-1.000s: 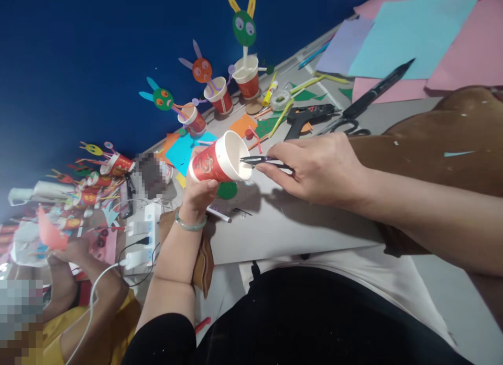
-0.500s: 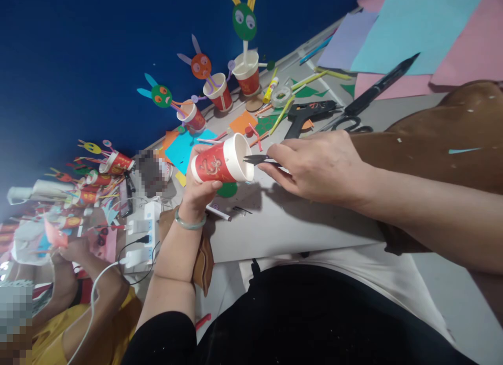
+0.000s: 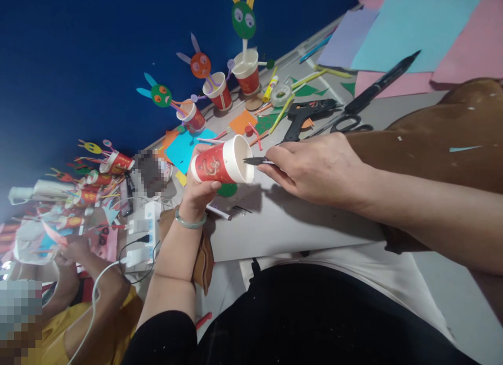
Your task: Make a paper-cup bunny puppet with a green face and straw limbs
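A red and white paper cup (image 3: 214, 165) lies tilted sideways in my left hand (image 3: 199, 192), its open mouth facing right. My right hand (image 3: 314, 166) is closed around a small dark pointed tool (image 3: 257, 160), which looks like scissors; its handle is hidden by my fingers. The tip of the tool is at the cup's mouth, overlapping the rim. Below the cup, a green paper disc (image 3: 228, 190) and a white stick (image 3: 219, 212) lie on the table (image 3: 291, 229).
Behind my hands are a black glue gun (image 3: 306, 113), large black scissors (image 3: 381, 87), a tape roll (image 3: 281, 95) and cups with paper-faced figures (image 3: 248, 79). A white power strip (image 3: 152, 231) stands at left, near another person's arms (image 3: 102, 271). Brown material (image 3: 440, 129) is at right.
The dark tool's blades, slightly apart before, now look closed together at the cup's mouth. The cup has barely moved. At left, the other person's hands and pink paper have shifted.
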A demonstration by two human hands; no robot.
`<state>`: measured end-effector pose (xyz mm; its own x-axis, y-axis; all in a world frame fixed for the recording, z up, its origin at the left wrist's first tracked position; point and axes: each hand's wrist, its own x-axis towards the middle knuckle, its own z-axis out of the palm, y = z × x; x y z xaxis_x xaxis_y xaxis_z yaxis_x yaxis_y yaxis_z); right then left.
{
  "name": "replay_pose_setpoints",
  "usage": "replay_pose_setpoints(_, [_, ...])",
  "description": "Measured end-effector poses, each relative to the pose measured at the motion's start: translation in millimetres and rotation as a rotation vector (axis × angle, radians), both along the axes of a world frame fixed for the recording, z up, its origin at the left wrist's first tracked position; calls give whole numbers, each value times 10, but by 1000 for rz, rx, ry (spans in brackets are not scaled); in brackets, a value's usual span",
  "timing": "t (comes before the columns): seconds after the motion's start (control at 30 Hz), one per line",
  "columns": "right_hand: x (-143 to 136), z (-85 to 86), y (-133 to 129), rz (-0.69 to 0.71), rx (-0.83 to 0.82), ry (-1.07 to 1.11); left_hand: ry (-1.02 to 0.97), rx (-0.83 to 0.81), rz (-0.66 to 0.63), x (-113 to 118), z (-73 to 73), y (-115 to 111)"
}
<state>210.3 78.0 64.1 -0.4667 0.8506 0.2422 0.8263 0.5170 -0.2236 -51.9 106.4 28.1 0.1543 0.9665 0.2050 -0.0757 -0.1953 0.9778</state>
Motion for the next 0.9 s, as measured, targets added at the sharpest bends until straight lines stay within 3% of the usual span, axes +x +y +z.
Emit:
replay_pose_setpoints(0.37, [6,-8,-32,4,55,-45,-49,39,-42,12,-15,18])
replay_pose_setpoints(0.63, [-7,14,-91,-5,68,-60,123,64,13,-38,-55,2])
replay_pose_setpoints(0.9, [-3,-76,-72,36,210,-102,12,80,-24,11,-39,-1])
